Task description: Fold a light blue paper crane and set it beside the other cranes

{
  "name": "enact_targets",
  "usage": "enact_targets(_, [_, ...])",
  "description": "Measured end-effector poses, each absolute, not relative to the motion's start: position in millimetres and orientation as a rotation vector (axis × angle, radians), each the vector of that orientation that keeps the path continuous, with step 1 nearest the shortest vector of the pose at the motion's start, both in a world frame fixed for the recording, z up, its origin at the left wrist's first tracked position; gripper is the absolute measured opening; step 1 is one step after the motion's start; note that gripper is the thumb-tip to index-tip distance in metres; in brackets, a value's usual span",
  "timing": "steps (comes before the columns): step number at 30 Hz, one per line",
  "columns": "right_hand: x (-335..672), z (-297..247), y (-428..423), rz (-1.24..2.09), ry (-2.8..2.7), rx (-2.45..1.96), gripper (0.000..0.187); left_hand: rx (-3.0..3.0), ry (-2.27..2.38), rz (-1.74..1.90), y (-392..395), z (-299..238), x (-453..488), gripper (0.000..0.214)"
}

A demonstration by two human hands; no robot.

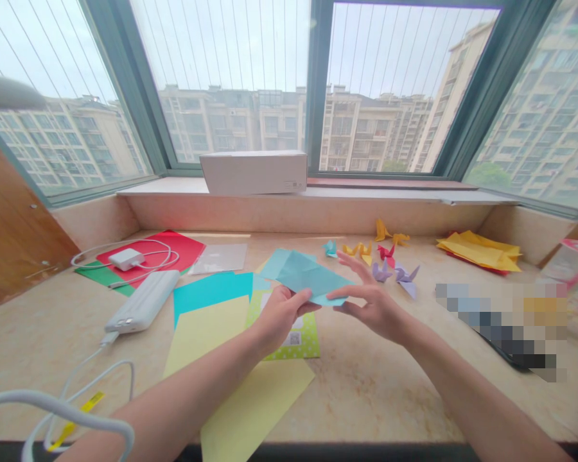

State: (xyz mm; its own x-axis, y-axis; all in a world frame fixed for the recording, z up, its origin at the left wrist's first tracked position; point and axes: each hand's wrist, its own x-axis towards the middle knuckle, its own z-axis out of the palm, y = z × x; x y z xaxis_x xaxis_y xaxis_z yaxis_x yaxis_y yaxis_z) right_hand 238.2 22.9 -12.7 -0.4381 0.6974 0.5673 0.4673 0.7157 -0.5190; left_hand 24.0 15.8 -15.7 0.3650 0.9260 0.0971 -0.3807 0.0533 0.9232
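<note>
A sheet of light blue origami paper [298, 273], partly folded and with creases showing, is held above the tabletop. My left hand [286, 317] is closed on its near edge, thumb on top. At the paper's right corner is my right hand [373, 301], pinching the edge between lower fingers while its upper fingers are spread and raised. Beneath the hands lies a green dotted packet [298, 346], with pale yellow sheets [255, 404] and bright blue sheets [212, 292] beside it. Folded paper cranes, including a purple one [407, 277] and a red one [386, 255], stand beyond my right hand.
On the left are a white power bank [143, 301], a charger [126, 258] with cables, and red sheets [187, 247]. Yellow paper [481, 251] lies at the back right, near a blurred dark object [505, 340]. A white box [255, 173] sits on the windowsill.
</note>
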Motion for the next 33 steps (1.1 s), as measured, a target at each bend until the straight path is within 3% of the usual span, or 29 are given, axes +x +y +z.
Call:
enact_targets(15, [220.3,-17.5,23.8,0.601,-1.603,-0.983,0.019,1.229,0.695,0.955,4.4,-21.9,31.7,0.045])
enact_targets(20, [219.4,-18.4,24.8,0.755,-1.454,-1.028,0.033,1.178,0.708,0.971,5.1,-23.2,32.4,0.051])
enact_targets(33, [220.5,-16.9,22.9,0.799,-1.464,-1.080,0.036,1.154,0.767,0.983,5.3,-22.9,32.7,0.049])
